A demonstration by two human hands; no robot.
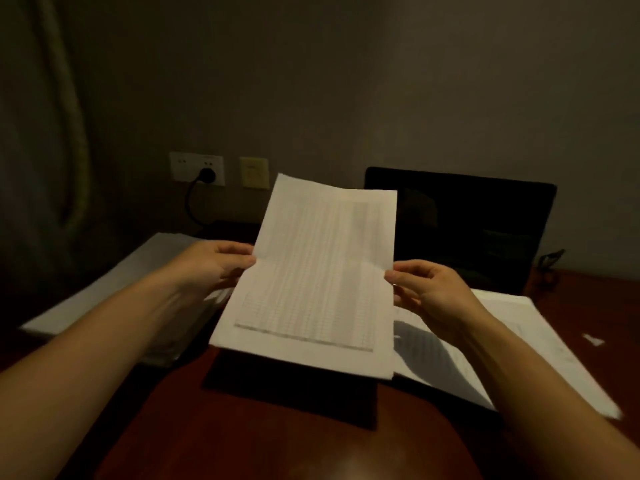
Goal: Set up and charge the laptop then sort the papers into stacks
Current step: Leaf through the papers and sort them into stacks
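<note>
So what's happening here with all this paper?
A person holds one printed sheet up over the wooden desk, the left hand pinching its left edge and the right hand its right edge. The sheet shows a faint grid and a crease across its middle. Behind it a laptop stands open with a dark screen, and a black plug sits in the wall socket. More papers lie in a left pile and a right pile.

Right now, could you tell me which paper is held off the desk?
The gridded sheet in the middle, pinched at its side edges by the left hand and right hand; the left pile and right pile lie flat on the desk.
</note>
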